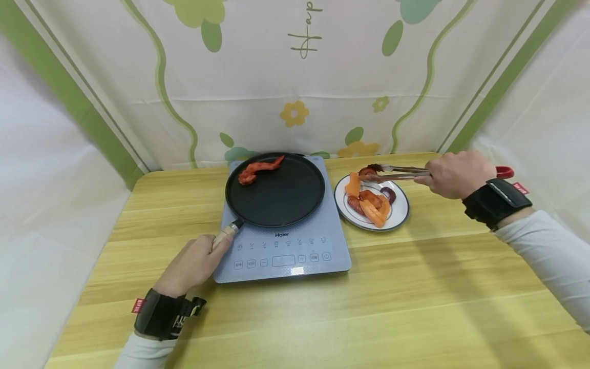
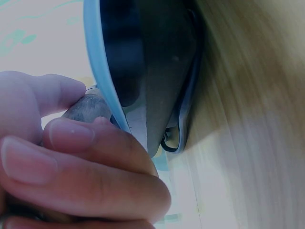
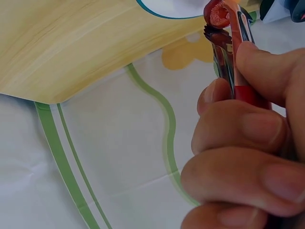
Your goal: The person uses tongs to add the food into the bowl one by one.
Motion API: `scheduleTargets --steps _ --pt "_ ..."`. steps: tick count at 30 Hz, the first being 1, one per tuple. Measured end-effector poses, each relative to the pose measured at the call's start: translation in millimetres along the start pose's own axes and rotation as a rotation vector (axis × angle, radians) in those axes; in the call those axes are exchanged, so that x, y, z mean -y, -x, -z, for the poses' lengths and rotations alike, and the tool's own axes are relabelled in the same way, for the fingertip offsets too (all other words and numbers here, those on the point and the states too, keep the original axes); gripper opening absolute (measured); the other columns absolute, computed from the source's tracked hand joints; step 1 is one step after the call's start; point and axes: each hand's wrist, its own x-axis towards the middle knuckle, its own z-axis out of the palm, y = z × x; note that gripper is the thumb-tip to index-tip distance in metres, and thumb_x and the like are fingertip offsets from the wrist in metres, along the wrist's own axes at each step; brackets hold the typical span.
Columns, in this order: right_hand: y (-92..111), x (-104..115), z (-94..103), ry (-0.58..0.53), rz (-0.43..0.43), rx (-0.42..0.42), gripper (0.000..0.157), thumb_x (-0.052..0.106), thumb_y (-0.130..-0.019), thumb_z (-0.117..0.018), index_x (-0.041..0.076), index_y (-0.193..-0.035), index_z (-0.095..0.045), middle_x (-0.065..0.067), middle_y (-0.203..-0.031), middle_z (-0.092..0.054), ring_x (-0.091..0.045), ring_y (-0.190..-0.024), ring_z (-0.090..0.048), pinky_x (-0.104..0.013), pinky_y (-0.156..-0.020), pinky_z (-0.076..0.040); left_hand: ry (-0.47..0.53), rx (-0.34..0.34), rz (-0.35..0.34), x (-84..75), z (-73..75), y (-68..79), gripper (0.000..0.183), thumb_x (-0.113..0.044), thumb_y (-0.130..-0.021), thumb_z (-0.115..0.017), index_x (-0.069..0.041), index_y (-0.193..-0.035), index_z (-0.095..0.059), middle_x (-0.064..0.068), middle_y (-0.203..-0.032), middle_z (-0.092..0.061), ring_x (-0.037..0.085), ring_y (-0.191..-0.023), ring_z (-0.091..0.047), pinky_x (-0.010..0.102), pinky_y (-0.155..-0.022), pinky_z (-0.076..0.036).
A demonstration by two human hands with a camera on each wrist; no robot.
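Note:
My left hand (image 1: 195, 264) grips the handle (image 1: 225, 236) of a flat black frying pan (image 1: 281, 197), fingers curled round it. A red marinated piece of meat, shaped like a chicken wing (image 1: 258, 168), lies at the pan's far left. On the right, my right hand (image 1: 461, 174) holds metal tongs (image 1: 405, 173) with red handles. Their tips are over the far side of a white plate (image 1: 400, 219), at a round reddish slice (image 3: 219, 15); whether they pinch it I cannot tell. Orange slices (image 1: 374, 212) and other dark red pieces lie on the plate.
The pan sits on a grey Haier induction cooker (image 1: 318, 225), with the plate close by its right edge. All of it stands on a wooden table (image 1: 392, 307). A patterned cloth (image 1: 258, 77) hangs behind, and white cloth (image 1: 41, 179) hangs at the sides.

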Motion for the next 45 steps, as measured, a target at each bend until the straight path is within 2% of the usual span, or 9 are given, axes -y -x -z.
scheduleTargets --steps 19,36,45 --pt "-5 11 18.2 0.0 -0.037 0.015 0.048 0.053 -0.097 -0.042 0.016 -0.068 -0.041 0.001 -0.058 -0.034 -0.016 -0.048 -0.034 -0.031 -0.043 -0.028 0.012 0.011 0.004 -0.6 0.1 0.0 0.062 -0.066 -0.096 -0.029 -0.009 -0.078 -0.044 0.005 -0.066 -0.041 0.019 -0.052 -0.04 0.031 -0.047 -0.031" --pt "-13 27 31.2 -0.003 -0.003 -0.023 0.047 0.057 -0.097 -0.041 0.018 -0.07 -0.046 0.003 -0.057 -0.032 -0.016 -0.048 -0.035 -0.032 -0.043 -0.028 0.006 0.0 -0.004 -1.5 0.4 0.8 0.06 -0.065 -0.097 -0.03 -0.009 -0.078 -0.044 0.005 -0.066 -0.041 0.018 -0.052 -0.04 0.031 -0.047 -0.032" --pt "-20 38 37.9 -0.01 0.045 -0.048 0.043 0.052 -0.098 -0.044 0.018 -0.072 -0.046 0.002 -0.058 -0.036 -0.017 -0.048 -0.037 -0.033 -0.044 -0.03 0.005 0.008 0.006 -2.4 1.1 1.1 0.061 -0.065 -0.096 -0.029 -0.008 -0.08 -0.045 0.005 -0.067 -0.042 0.019 -0.053 -0.041 0.031 -0.047 -0.032"
